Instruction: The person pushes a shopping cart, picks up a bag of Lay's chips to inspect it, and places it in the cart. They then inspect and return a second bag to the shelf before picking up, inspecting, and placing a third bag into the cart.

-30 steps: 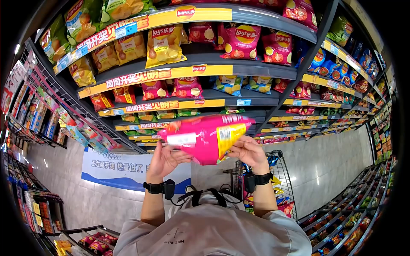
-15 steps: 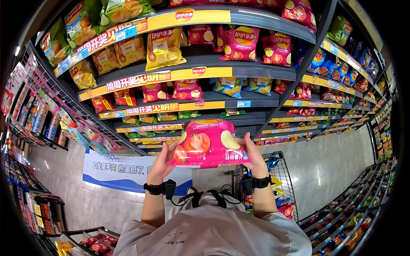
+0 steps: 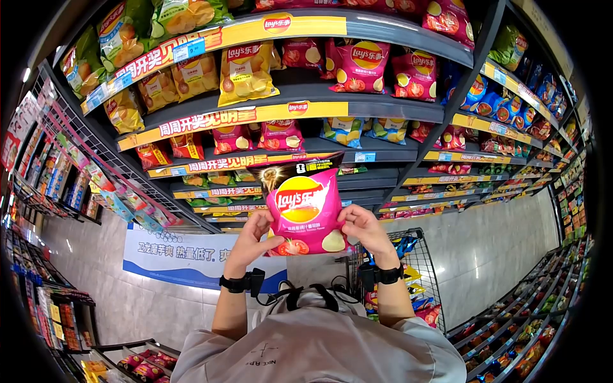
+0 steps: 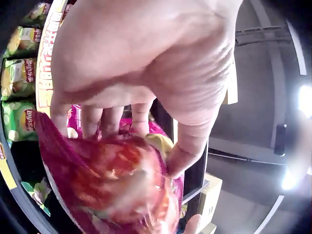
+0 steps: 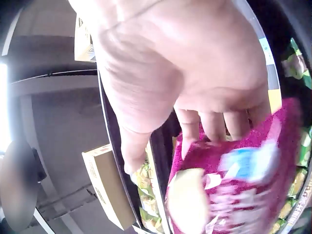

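A magenta bag of Lay's potato chips (image 3: 313, 220), with tomatoes and potato slices printed on it, is held up before the chest, its logo side facing the person. At its left edge my left hand (image 3: 253, 239) grips it, thumb on the front and fingers behind, as the left wrist view of the tomato print (image 4: 117, 180) also shows. My right hand (image 3: 371, 233) holds the opposite edge with bent fingers. In the right wrist view, those fingers (image 5: 213, 124) go behind the bag and their tips are hidden. The bag's top has a black band.
Shelves of chip bags rise ahead, with yellow bags (image 3: 248, 71) and magenta bags (image 3: 361, 66) above a price rail (image 3: 236, 118). A wire shopping cart (image 3: 424, 268) holding several packets stands by the right forearm. A blue and white floor sign (image 3: 175, 258) lies at left.
The bag has turned over from its barcode side, passing through a tilt, to its upright logo front. Both hands have shifted their hold along its sides.
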`<state>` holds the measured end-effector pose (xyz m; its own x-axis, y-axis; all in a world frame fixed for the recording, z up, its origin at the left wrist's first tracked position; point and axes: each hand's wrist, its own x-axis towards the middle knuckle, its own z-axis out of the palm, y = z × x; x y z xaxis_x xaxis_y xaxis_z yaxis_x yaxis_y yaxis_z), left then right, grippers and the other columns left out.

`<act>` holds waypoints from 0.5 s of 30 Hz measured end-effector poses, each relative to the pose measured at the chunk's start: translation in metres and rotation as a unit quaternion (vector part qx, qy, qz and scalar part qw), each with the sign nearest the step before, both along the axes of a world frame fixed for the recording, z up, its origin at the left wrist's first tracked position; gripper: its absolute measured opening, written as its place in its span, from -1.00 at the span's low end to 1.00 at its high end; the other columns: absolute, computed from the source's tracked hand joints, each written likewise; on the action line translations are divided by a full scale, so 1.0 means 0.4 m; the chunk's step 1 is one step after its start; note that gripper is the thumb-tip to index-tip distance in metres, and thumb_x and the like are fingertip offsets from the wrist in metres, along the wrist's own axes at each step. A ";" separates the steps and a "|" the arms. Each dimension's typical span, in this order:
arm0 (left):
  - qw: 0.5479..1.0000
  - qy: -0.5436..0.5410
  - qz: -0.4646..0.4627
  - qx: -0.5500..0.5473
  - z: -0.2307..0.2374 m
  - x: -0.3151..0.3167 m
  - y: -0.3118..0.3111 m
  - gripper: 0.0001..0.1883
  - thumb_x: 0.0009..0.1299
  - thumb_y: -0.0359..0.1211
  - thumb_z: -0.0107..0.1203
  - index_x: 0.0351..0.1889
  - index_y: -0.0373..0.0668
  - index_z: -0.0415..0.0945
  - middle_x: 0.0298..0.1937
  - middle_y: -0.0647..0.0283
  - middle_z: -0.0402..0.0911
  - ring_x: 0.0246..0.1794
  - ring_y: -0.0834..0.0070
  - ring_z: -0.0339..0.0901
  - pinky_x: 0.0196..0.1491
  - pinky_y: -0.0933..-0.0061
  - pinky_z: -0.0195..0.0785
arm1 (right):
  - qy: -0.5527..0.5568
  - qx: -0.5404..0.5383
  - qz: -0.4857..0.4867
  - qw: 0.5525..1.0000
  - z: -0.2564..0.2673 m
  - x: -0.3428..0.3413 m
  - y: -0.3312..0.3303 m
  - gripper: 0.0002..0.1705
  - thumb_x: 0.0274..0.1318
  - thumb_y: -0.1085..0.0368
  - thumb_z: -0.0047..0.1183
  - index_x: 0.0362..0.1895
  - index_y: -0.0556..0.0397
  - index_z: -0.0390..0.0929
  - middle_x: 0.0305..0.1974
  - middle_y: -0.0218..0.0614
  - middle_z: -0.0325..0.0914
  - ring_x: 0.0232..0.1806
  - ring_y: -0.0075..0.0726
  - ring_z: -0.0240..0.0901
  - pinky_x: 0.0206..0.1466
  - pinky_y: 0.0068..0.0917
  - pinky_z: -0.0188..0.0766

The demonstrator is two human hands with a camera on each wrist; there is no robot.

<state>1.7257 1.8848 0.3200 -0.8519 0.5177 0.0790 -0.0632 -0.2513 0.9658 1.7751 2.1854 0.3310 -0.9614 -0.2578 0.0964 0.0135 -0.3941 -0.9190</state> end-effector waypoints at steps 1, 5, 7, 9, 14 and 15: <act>0.997 0.075 0.021 -0.027 -0.009 -0.007 0.001 -0.50 0.18 -0.66 0.27 -0.02 -0.12 0.27 0.02 0.33 0.49 0.09 0.57 0.43 0.16 0.51 0.28 | -0.031 0.001 0.018 0.999 -0.008 -0.005 0.006 -0.76 0.13 0.50 0.21 -0.20 0.06 0.41 -0.17 -0.50 0.48 -0.10 -0.62 0.45 0.00 -0.63 0.40; 0.994 0.084 0.053 -0.046 0.002 -0.008 0.014 -0.47 0.11 -0.70 0.29 -0.07 -0.11 0.26 -0.03 0.37 0.45 0.10 0.57 0.40 0.19 0.50 0.25 | 0.055 0.093 -0.061 0.992 0.008 -0.018 -0.042 -0.54 -0.07 0.49 0.41 -0.24 0.01 0.31 -0.12 -0.49 0.45 -0.10 -0.61 0.41 0.00 -0.58 0.40; 0.989 0.119 0.072 -0.044 0.016 -0.020 0.026 -0.54 0.15 -0.66 0.30 -0.10 -0.12 0.30 -0.08 0.37 0.44 0.03 0.62 0.42 0.12 0.52 0.30 | 0.069 0.123 -0.099 0.985 0.018 -0.027 -0.062 -0.54 -0.07 0.47 0.41 -0.24 0.01 0.31 -0.12 -0.49 0.45 -0.10 -0.60 0.42 0.01 -0.55 0.41; 0.985 0.143 0.084 -0.038 0.044 -0.043 0.040 -0.53 0.14 -0.67 0.29 -0.11 -0.13 0.29 -0.09 0.36 0.43 0.02 0.62 0.42 0.09 0.54 0.32 | 0.106 0.188 -0.157 0.964 0.050 -0.045 -0.059 -0.52 -0.08 0.38 0.45 -0.27 0.02 0.31 -0.17 -0.46 0.46 -0.13 -0.55 0.43 0.03 -0.47 0.42; 0.947 0.258 0.141 -0.129 0.177 -0.092 0.053 -0.49 0.12 -0.59 0.34 -0.09 -0.13 0.25 -0.12 0.33 0.41 -0.02 0.60 0.39 0.08 0.53 0.28 | 0.238 0.275 -0.276 0.890 0.170 -0.106 -0.038 -0.50 -0.16 0.25 0.50 -0.33 0.08 0.35 -0.33 -0.36 0.51 -0.23 -0.53 0.44 -0.14 -0.52 0.40; 0.935 0.278 0.165 -0.144 0.214 -0.100 0.060 -0.48 0.12 -0.52 0.35 -0.07 -0.16 0.25 -0.14 0.33 0.39 -0.06 0.60 0.37 0.08 0.51 0.27 | 0.261 0.298 -0.291 0.871 0.216 -0.114 -0.038 -0.51 -0.15 0.25 0.49 -0.32 0.09 0.37 -0.35 -0.36 0.52 -0.28 -0.52 0.44 -0.17 -0.51 0.41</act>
